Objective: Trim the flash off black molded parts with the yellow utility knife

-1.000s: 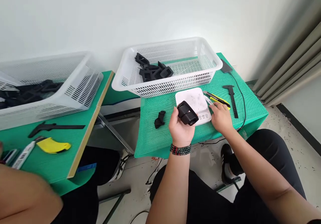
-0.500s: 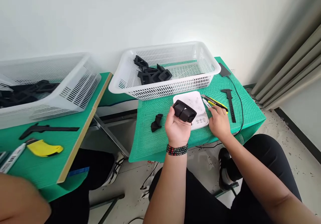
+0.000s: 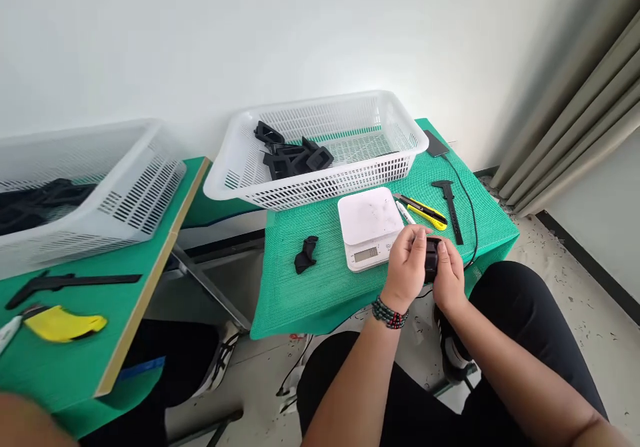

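Observation:
Both my hands grip one black plastic part (image 3: 431, 260) just off the front edge of the table. My left hand (image 3: 407, 267) closes on its left side, and my right hand (image 3: 449, 277) holds its right side; the fingers hide much of the part. Beside my left hand lies a white digital scale (image 3: 370, 217) with a bare pan and a lit display. A white marker (image 3: 405, 212) and a yellow utility knife (image 3: 425, 213) rest just beyond my hands. To the left of the scale sits a small crumpled-looking black piece (image 3: 306, 255).
A white basket (image 3: 330, 185) with several black frame-like parts stands at the back. Black calipers (image 3: 451, 212) and a dark flat device (image 3: 436, 143) with a cable lie right. On the neighbouring table (image 3: 125, 313) are another basket (image 3: 140, 200), calipers (image 3: 75, 281) and a yellow-handled tool (image 3: 65, 324).
My left hand has carried the black part right and down, away from above the scale. My right hand has left the marker and knife and now grips the part too.

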Demonstrator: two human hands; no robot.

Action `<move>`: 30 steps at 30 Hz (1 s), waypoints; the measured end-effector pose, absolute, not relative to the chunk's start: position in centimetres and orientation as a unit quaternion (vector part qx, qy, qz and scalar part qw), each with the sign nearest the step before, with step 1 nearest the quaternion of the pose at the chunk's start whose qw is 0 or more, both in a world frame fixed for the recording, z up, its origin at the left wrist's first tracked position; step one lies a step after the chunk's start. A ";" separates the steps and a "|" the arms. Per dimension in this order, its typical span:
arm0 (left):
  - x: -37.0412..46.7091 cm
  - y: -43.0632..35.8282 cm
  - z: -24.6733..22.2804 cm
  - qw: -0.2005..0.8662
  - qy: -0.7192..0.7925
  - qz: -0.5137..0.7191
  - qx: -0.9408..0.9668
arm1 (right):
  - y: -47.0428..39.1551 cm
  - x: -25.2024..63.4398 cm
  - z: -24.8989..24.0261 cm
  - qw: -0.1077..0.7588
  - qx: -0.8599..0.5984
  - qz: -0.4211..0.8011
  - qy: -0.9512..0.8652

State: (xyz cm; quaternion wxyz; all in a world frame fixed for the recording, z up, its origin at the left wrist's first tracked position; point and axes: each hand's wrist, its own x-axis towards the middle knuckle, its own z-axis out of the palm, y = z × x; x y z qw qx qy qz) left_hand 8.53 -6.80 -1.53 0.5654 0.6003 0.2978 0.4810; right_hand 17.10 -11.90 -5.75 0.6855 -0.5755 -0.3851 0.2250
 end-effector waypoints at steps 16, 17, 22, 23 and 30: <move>-3.6 -2.0 -3.1 0.231 0.630 0.491 0.556 | -12.8 14.4 -3.6 0.713 -0.441 0.527 -0.140; -4.8 -1.5 -3.5 0.202 0.668 0.450 0.557 | -12.8 14.5 -3.6 0.713 -0.441 0.531 -0.124; -7.5 -0.3 -4.2 0.164 0.711 0.354 0.585 | -13.1 14.3 -3.7 0.718 -0.433 0.541 -0.066; -7.5 -0.4 -4.0 0.157 0.709 0.358 0.587 | -13.2 14.2 -3.7 0.717 -0.431 0.544 -0.066; -2.1 -5.7 -2.7 0.527 0.412 0.550 0.500 | -12.7 14.7 -3.2 0.747 -0.420 0.511 -0.066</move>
